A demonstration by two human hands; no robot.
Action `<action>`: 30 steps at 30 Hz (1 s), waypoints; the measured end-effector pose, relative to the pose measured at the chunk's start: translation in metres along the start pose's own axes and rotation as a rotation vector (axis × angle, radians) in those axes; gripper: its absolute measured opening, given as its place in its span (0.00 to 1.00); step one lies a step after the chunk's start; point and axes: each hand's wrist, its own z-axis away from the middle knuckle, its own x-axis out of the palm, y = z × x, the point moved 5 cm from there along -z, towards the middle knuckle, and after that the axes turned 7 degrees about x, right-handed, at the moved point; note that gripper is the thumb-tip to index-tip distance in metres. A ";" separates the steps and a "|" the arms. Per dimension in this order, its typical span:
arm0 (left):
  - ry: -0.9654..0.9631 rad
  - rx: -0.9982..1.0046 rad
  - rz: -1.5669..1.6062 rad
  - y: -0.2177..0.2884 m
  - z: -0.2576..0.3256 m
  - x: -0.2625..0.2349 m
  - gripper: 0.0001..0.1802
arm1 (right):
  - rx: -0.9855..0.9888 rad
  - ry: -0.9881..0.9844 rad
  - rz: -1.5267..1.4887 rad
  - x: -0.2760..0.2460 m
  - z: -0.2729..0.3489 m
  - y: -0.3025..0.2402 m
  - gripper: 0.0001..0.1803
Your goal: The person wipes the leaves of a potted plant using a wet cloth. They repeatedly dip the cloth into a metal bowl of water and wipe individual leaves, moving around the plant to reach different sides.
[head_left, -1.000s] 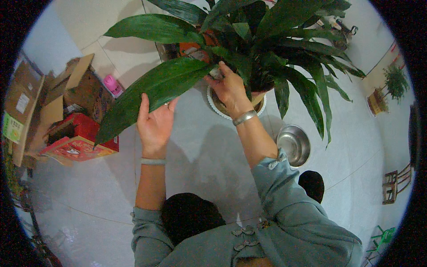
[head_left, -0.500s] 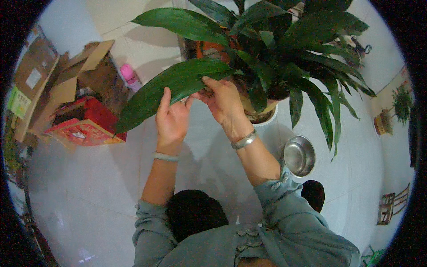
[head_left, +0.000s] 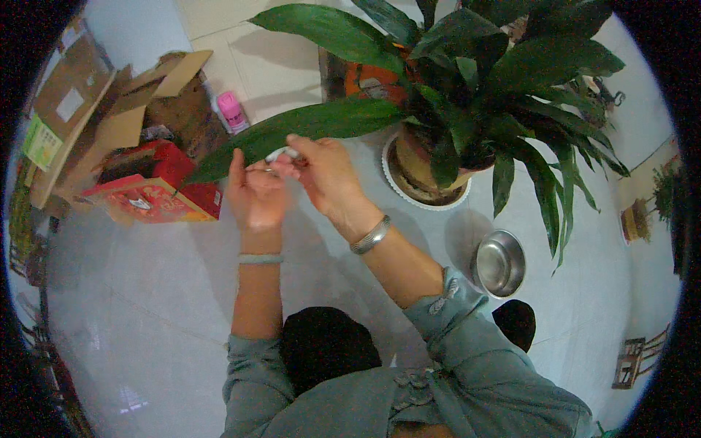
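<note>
Pale tiled floor (head_left: pixel 161 306) carries everything. Biggest is the plant (head_left: pixel 475 80), its dark leaves spreading from a tan pot (head_left: pixel 420 164) on a white saucer (head_left: pixel 398 191). To the left stand open cardboard boxes (head_left: pixel 95 109) and a red box (head_left: pixel 157 190), with a pink bottle (head_left: pixel 234 111) behind them; a steel bowl (head_left: pixel 500 263) sits to the right. 1 long leaf (head_left: pixel 314 125) runs from the pot leftward and slightly down, its long axis nearly level across the view, its tip over the red box. Both hands meet just under its middle. The left hand (head_left: pixel 255 193) lies palm up, fingers loose, cupped beneath the leaf's lower edge and gripping nothing that I can make out. The right hand (head_left: pixel 325 171) pinches a small white thing (head_left: pixel 281 154), perhaps a wad of cloth or tissue, between thumb and fingertips, pressed at the leaf's edge above the left palm. The right hand is the nearer to the pot end, the left to the tip.
</note>
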 end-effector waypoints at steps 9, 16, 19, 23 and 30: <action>0.205 0.141 -0.205 0.022 0.002 -0.003 0.22 | 0.250 -0.332 0.362 -0.009 0.050 0.015 0.19; 0.155 -0.092 -0.002 -0.029 0.014 -0.009 0.30 | 0.258 -0.099 0.416 -0.101 0.077 -0.015 0.22; 0.100 -0.187 -0.066 -0.053 0.025 -0.019 0.34 | 0.291 -0.012 0.435 -0.142 0.084 -0.024 0.22; 0.127 -0.274 -0.083 -0.075 0.033 -0.029 0.35 | 0.226 0.022 0.366 -0.188 0.100 -0.037 0.22; 0.007 -0.511 -0.233 -0.125 0.045 -0.025 0.32 | 0.169 0.243 0.301 -0.297 0.136 -0.066 0.23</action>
